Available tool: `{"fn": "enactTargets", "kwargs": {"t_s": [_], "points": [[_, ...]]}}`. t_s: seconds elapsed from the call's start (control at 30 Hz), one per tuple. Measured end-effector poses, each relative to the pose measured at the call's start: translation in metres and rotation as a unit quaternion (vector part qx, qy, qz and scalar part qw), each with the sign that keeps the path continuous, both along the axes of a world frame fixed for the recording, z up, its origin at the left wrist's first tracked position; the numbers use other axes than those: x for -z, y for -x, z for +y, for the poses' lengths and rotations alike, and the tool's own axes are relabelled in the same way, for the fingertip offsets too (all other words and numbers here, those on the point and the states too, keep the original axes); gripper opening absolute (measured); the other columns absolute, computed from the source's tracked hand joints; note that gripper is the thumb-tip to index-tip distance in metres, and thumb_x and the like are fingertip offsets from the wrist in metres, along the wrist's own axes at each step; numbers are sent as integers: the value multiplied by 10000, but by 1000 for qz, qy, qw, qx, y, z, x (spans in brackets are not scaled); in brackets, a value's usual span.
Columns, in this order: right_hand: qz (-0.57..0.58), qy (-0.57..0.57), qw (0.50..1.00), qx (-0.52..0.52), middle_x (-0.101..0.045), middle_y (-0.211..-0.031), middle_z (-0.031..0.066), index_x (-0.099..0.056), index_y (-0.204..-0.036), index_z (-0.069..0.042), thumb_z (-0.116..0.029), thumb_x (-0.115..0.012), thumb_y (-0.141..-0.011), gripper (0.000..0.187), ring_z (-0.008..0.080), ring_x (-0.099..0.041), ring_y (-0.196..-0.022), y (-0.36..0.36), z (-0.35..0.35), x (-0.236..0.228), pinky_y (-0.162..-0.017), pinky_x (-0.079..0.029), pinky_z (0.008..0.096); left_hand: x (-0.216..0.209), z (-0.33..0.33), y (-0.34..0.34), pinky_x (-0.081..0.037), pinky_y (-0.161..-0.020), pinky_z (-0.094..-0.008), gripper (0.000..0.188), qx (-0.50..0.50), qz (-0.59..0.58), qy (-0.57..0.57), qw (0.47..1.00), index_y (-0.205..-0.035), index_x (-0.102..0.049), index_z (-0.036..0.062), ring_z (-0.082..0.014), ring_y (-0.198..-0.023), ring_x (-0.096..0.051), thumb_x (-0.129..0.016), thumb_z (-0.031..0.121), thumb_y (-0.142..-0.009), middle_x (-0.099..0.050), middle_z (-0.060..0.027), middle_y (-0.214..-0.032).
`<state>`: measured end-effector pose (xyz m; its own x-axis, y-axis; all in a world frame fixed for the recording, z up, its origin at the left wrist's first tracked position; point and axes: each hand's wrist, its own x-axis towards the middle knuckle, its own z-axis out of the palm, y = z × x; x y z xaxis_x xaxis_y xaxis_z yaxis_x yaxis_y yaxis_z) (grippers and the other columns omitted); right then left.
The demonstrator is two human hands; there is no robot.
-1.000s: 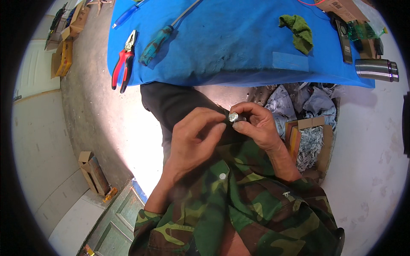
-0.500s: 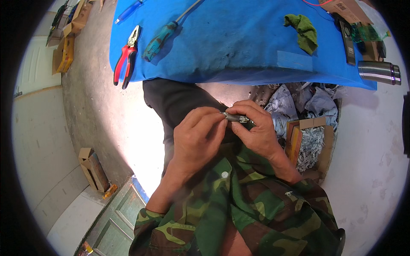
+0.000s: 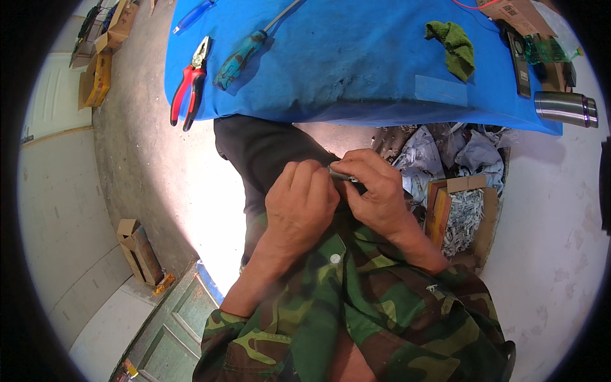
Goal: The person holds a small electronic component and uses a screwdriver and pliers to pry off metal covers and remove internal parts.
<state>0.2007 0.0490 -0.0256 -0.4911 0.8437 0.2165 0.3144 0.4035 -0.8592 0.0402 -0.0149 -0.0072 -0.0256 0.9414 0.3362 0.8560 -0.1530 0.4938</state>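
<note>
Head camera looks steeply down, close over the lap.

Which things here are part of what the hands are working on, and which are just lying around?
In hand: small grey metal part, pinched between left hand and right hand.

Lying about: red pliers, teal screwdriver, green rag, steel cup, blue mat, box of paper scraps.

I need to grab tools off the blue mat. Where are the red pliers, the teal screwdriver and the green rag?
red pliers [image 3: 188, 84], head view, on the red handles.
teal screwdriver [image 3: 238, 60], head view, on the handle.
green rag [image 3: 456, 46], head view, on its crumpled middle.
</note>
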Motion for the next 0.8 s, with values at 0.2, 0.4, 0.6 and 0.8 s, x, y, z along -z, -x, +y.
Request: {"fn": "enactTargets", "kwargs": {"t_s": [0.2,0.4,0.6,0.8], "points": [[-45,-96,994,31,-698,-942,58,-766,-979,-78,10,-777,-743,252,278,-707,-845,6,-2,-6,-702,-567,394,1,-3,-3,-528,-665,-424,233,-22,-23,-6,999,-932,-604,27,-340,-812,-631,-734,-48,-754,-629,-133,-935],[-48,-124,991,36,-689,-927,40,-767,-955,-76,-4,-774,-767,202,261,-688,-806,8,-4,-8,-665,-548,382,2,-5,-5,-527,-645,-437,267,-47,-62,-13,997,-926,-578,28,-351,-782,-635,-722,-82,-730,-619,-144,-901],[-69,-130,988,49,-671,-907,41,-768,-943,-75,-19,-785,-776,176,262,-678,-790,12,-6,-13,-655,-538,385,-1,-6,-6,-532,-651,-431,254,-66,-59,3,996,-914,-571,29,-352,-784,-639,-715,-83,-737,-614,-146,-891],[-154,-98,981,69,-680,-911,79,-751,-967,-56,-25,-806,-778,199,313,-687,-823,-18,1,7,-701,-543,380,-14,-3,22,-537,-648,-393,208,-142,12,-29,989,-905,-582,14,-314,-764,-650,-699,-98,-774,-628,-150,-910]]}}
